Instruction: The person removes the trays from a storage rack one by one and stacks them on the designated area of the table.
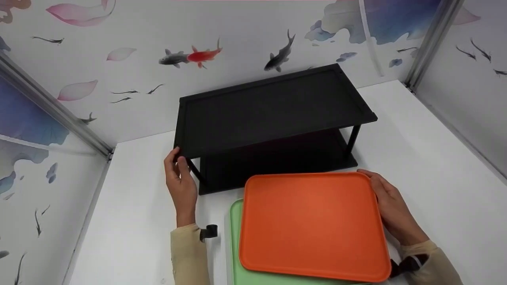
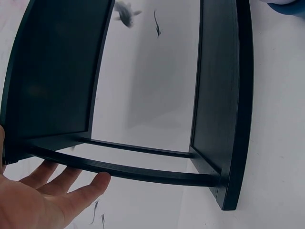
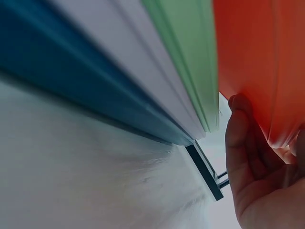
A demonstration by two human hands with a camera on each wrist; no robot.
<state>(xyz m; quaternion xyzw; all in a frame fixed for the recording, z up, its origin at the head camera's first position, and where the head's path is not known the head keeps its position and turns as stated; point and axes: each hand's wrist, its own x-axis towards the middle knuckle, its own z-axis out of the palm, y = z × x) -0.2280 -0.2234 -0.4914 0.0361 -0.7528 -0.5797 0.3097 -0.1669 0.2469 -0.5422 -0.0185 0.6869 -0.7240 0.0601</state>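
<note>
My left hand (image 1: pixel 181 183) at the near-left corner of the black two-tier shelf (image 1: pixel 273 107) on the white worktop (image 1: pixel 416 158), fingers spread, my right hand (image 1: pixel 390 208) gripping the orange tray's (image 1: pixel 313 223) right edge, stacked over a green tray (image 1: pixel 236 245)

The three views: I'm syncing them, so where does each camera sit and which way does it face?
Head: looks down at the black shelf, orange tray and both forearms.
Left wrist: beside the left hand, facing the shelf's end.
Right wrist: under the right hand, looking up along stacked tray edges.
Shared: all three show the shelf; head and right wrist share the green tray.
</note>
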